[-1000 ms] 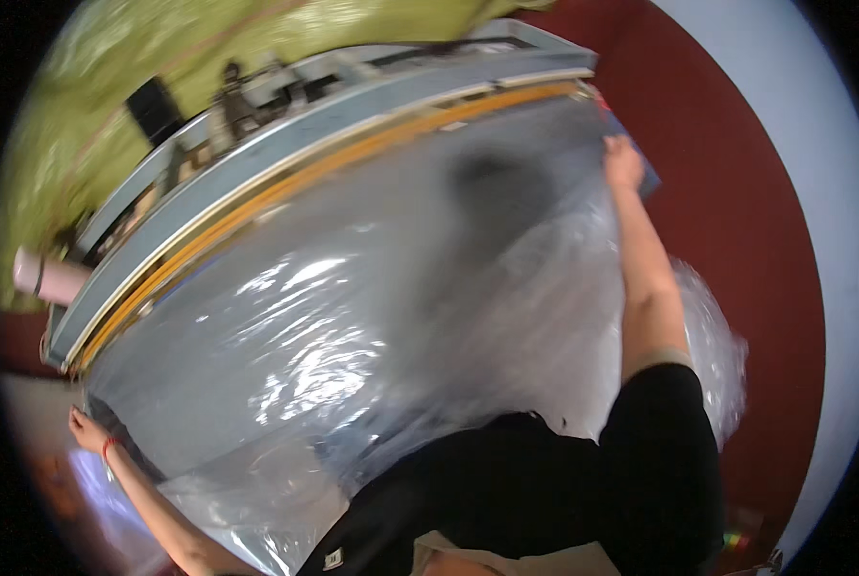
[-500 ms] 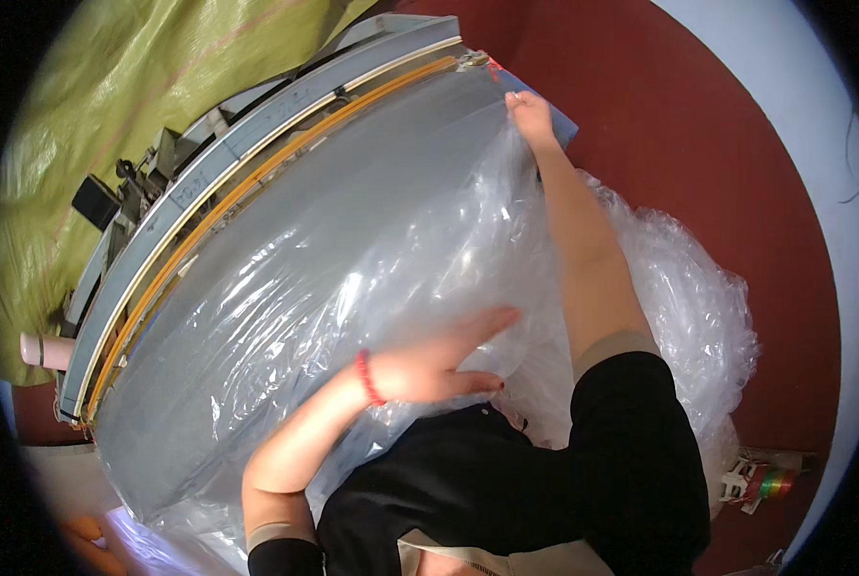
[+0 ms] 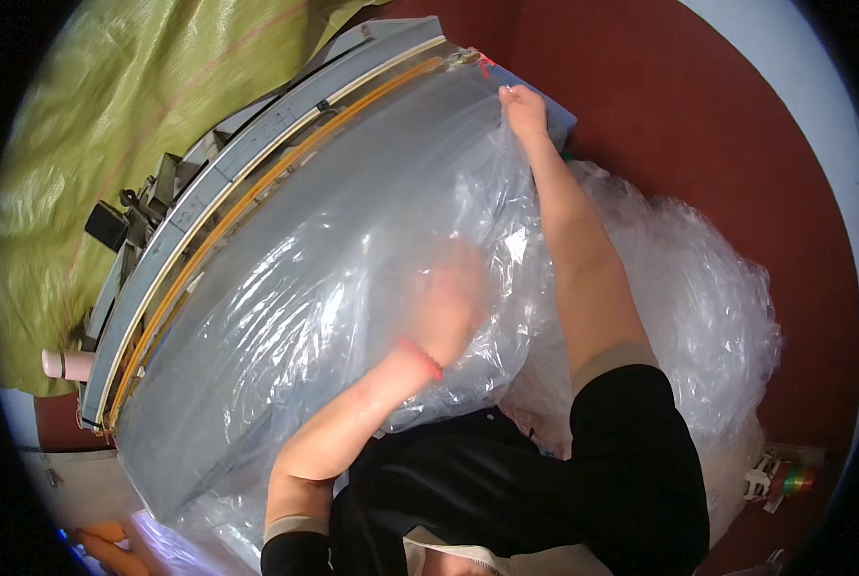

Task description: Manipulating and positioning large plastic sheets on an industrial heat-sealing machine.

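A sheet of clear plastic film (image 3: 300, 288) lies wrinkled and shiny over a grey work surface (image 3: 396, 106). At the far right corner, my right hand (image 3: 525, 115) is closed, pinching the film's edge, with the arm stretched out. My left hand (image 3: 446, 302), with a red bracelet (image 3: 420, 359) at its wrist, is over the middle of the film. Motion smears its fingers; I cannot tell whether they touch the film.
A long grey machine bar (image 3: 213, 178) with an orange strip (image 3: 285, 158) runs along the far left. Beyond it hangs a yellow-green sheet (image 3: 160, 77). A pink bottle (image 3: 67, 364) stands at left. Bunched film (image 3: 679, 278) lies over the red floor (image 3: 679, 106) at right, near a rainbow-coloured roll (image 3: 796, 480).
My left hand has swept upward and away from my body over the film. My right hand keeps its pinch on the film's edge at the corner.
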The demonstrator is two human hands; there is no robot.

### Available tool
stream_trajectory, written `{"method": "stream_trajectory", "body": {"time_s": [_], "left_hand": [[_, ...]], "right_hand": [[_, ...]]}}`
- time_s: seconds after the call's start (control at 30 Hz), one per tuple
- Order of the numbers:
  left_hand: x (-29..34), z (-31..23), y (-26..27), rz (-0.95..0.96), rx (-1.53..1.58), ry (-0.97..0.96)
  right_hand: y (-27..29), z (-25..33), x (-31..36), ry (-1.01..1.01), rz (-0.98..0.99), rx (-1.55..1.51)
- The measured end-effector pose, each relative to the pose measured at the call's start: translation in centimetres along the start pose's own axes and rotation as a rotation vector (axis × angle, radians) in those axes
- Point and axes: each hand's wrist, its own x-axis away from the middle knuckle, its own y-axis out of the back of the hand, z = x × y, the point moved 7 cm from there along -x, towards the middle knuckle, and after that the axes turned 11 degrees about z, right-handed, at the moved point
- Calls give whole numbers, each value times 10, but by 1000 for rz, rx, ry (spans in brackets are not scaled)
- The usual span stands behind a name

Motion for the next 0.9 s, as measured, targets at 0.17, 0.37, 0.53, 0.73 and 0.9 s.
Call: {"method": "stream_trajectory", "body": {"time_s": [0.17,0.37,0.53,0.73,0.9], "left_hand": [[5,14,-17,-81,-210,48],[35,40,-4,-284,42,10],[51,63,37,-460,903,127],[67,28,63,-683,381,-79],[44,44,-20,-274,407,116]], "right_hand": [[-3,13,6,8,28,-50],[-3,15,8,6,7,-26],[5,-6,0,25,-14,-50],[13,7,8,18,-43,75],[2,22,2,110,22,18]]}}
